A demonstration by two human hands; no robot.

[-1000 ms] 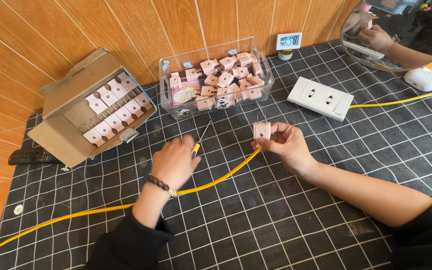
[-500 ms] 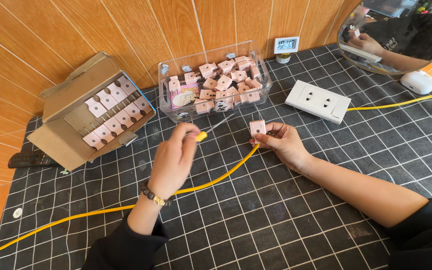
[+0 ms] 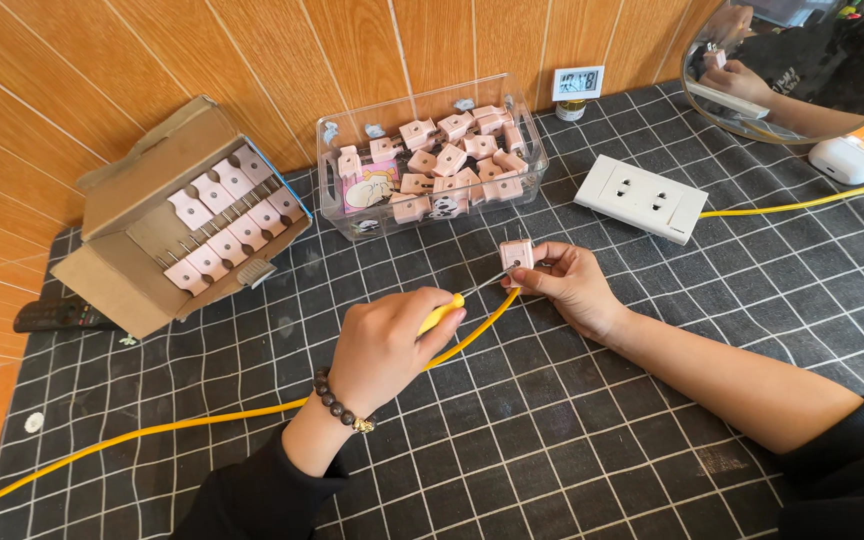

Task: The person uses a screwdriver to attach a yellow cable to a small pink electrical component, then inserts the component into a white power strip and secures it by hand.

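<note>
Above the black grid mat (image 3: 592, 440), right hand (image 3: 572, 285) pinching pink plug (image 3: 516, 254) between fingertips, prongs up, body just clear of the palm. Left hand (image 3: 387, 340) fisted around yellow-handled screwdriver (image 3: 452, 308), tip touching plug's lower left side. Beneath both, yellow cable (image 3: 202, 420); beyond, clear bin of plugs (image 3: 432, 165), white socket strip (image 3: 640, 197), cardboard box (image 3: 167, 225).

Open mat (image 3: 552, 440) lies near; clear bin (image 3: 432, 160), cardboard box (image 3: 167, 230) and outlet (image 3: 642, 197) crowd beyond.
</note>
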